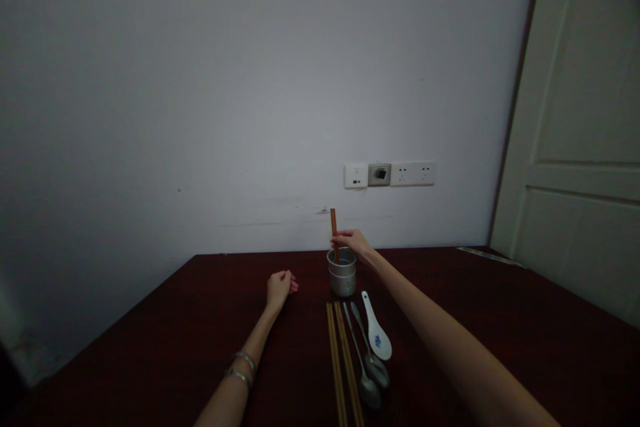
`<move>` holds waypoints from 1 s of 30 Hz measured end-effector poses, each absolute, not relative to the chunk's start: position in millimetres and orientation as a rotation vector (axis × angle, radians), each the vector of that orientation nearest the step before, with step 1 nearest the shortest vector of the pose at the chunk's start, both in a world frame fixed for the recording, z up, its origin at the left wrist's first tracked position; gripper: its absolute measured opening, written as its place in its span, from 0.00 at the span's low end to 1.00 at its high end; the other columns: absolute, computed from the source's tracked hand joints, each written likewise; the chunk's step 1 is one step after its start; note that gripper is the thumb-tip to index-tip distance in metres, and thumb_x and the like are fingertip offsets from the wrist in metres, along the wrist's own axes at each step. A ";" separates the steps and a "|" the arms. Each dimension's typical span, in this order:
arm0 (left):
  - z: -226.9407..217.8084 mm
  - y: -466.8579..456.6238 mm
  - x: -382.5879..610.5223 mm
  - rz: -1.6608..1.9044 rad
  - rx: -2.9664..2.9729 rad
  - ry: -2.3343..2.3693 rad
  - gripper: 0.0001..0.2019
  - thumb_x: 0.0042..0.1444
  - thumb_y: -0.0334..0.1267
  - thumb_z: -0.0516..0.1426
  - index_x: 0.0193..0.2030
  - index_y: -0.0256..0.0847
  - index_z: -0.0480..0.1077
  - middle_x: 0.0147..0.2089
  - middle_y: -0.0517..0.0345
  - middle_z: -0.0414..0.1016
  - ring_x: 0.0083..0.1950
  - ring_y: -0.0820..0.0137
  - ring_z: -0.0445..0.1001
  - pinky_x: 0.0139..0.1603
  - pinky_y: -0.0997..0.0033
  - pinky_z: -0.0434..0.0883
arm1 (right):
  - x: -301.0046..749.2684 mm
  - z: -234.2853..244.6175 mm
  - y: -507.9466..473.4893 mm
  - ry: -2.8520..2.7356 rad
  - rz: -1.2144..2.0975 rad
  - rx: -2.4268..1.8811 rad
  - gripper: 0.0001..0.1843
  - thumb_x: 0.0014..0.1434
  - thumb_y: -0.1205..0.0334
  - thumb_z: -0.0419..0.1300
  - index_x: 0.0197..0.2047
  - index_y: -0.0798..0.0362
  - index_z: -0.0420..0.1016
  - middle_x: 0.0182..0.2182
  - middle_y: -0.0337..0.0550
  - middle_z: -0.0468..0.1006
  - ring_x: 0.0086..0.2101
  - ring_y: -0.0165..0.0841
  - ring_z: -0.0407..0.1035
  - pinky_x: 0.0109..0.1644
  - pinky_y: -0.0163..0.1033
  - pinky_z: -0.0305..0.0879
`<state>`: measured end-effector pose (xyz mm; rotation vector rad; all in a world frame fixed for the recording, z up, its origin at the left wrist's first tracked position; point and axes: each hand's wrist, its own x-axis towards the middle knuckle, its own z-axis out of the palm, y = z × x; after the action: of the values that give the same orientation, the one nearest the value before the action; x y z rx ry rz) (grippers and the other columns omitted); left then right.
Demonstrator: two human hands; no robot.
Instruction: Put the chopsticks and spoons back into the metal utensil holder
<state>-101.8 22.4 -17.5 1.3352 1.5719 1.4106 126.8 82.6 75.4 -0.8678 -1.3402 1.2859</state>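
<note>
My right hand pinches a pair of brown chopsticks upright, their lower ends inside the mouth of a grey metal cup. To the left of the cup, my left hand rests on the table with its fingers curled in; nothing shows in them. In front of the cup lie several lighter wooden chopsticks side by side. Beside them are two long-handled metal spoons, one nearer and one farther. A white ceramic soup spoon with a blue mark lies at their right.
Everything stands on a dark red table pushed against a pale wall. Wall sockets sit above the table's back edge. A pale panelled door rises at the right, and a thin flat strip lies at the back right.
</note>
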 end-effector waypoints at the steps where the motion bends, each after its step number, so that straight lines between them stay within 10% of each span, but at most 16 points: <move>1: -17.4 22.3 -101.7 1.410 1.331 1.571 0.14 0.52 0.40 0.46 0.22 0.34 0.64 0.17 0.55 0.70 0.18 0.73 0.70 0.19 0.77 0.64 | 127.0 75.0 82.9 -1.343 1.288 -0.866 0.03 0.42 0.72 0.62 0.25 0.60 0.73 0.20 0.42 0.76 0.21 0.28 0.70 0.28 0.32 0.68; 30: -20.1 25.0 -103.7 1.401 1.344 1.583 0.15 0.52 0.41 0.46 0.22 0.35 0.64 0.18 0.54 0.71 0.19 0.72 0.71 0.20 0.76 0.65 | 128.0 73.2 86.4 -1.391 1.266 -0.902 0.03 0.41 0.70 0.63 0.24 0.61 0.75 0.21 0.43 0.77 0.22 0.27 0.70 0.29 0.31 0.67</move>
<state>-103.7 25.0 -20.1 1.3444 1.5833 1.4011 128.0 86.4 73.2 -0.9023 -1.3913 1.2657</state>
